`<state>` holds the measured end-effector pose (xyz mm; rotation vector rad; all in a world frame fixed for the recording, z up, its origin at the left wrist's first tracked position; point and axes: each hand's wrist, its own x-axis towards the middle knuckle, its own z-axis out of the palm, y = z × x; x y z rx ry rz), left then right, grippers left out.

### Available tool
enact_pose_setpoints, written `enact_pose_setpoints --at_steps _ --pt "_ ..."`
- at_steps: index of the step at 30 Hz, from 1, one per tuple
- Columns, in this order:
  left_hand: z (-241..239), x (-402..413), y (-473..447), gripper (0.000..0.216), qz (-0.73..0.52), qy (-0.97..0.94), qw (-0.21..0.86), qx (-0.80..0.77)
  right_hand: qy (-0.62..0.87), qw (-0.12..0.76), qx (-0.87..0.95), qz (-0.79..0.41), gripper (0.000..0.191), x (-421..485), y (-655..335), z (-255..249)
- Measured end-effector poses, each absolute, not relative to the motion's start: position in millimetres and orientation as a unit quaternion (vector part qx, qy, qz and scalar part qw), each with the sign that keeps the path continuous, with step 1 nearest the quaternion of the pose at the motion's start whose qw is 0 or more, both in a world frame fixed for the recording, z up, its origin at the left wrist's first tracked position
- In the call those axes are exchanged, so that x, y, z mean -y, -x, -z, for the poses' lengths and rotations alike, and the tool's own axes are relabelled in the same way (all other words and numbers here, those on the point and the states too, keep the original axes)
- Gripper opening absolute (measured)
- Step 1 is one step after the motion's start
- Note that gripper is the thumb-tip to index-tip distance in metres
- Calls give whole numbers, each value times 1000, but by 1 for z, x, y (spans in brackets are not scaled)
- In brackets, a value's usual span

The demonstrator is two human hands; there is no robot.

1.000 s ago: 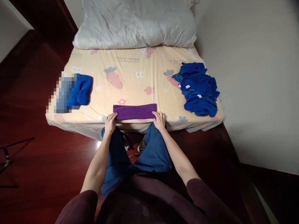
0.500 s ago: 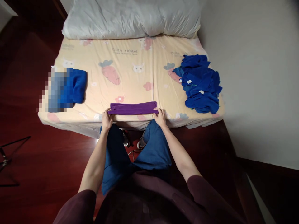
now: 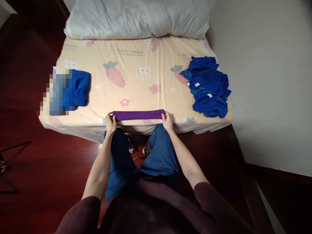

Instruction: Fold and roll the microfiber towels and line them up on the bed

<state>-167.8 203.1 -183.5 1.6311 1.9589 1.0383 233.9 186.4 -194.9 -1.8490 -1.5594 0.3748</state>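
A purple towel [image 3: 138, 114] lies folded into a narrow strip near the front edge of the bed [image 3: 136, 81]. My left hand [image 3: 110, 123] is closed on the strip's left end. At the other end, my right hand [image 3: 167, 120] grips it too. Both hands sit just in front of the mattress edge, fingers curled over the cloth.
A heap of loose blue cloths [image 3: 208, 86] lies at the bed's right side by the wall. A folded blue stack [image 3: 79, 87], partly pixelated, sits at the left. A grey pillow [image 3: 136, 18] lies at the far end. Dark red wooden floor surrounds the bed.
The purple towel has been folded over once more, from a wider band into a thin strip. Both hands have stayed on its ends.
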Motion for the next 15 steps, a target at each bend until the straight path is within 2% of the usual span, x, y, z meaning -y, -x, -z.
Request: enact_pose_setpoints --at_steps 6,15 --pt "185 -205 168 38 -375 -577 200 -698 716 350 583 -158 45 -189 -233 195" --pt "182 -208 165 30 -367 -578 150 -713 718 373 559 -179 44 -189 -231 199"
